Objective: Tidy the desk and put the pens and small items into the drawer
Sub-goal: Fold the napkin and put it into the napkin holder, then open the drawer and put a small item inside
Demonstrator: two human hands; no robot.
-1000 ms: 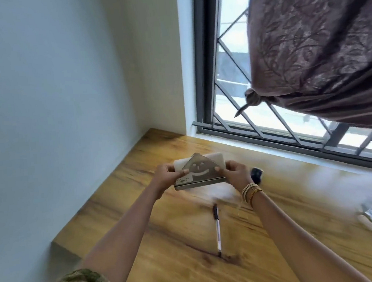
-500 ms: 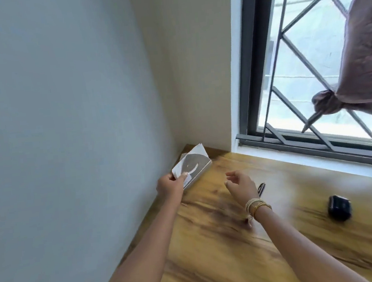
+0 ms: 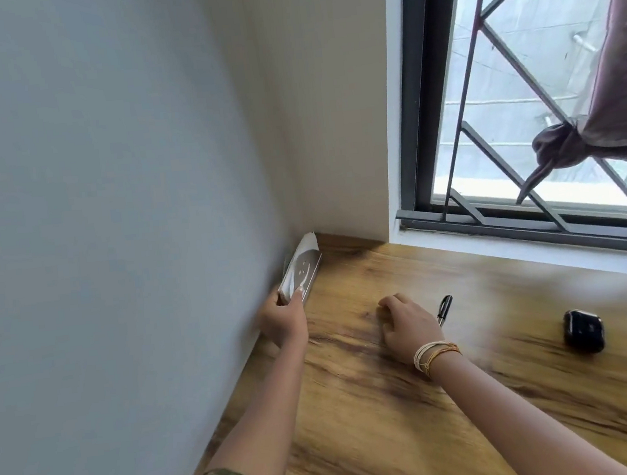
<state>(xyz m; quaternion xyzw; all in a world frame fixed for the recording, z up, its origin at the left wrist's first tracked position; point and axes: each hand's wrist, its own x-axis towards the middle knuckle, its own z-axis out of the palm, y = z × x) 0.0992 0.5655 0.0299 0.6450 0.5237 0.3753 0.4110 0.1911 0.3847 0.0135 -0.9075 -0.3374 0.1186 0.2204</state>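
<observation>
Presently on view: a wood-grain desk top (image 3: 379,422) set into a corner between a pale blue wall (image 3: 111,218) and a cream wall beneath a dark-framed window (image 3: 413,113) with diagonal metal bars. Left hand (image 3: 283,322): fingers closed around the near end of a grey metal napkin holder with a smiling-face cut-out and white tissue inside (image 3: 301,271), which stands on the desk against the blue wall, close to the corner. Right hand (image 3: 408,322): palm down on the desk, fingers loosely curled, holding nothing; thin gold and white bracelets (image 3: 432,354) at the wrist. Black pen (image 3: 444,309): lying on the desk just beside the right hand, partly hidden behind it. Small black rounded case (image 3: 583,330): on the desk, well apart to the right. Knotted mauve curtain (image 3: 617,112): hanging before the window.
</observation>
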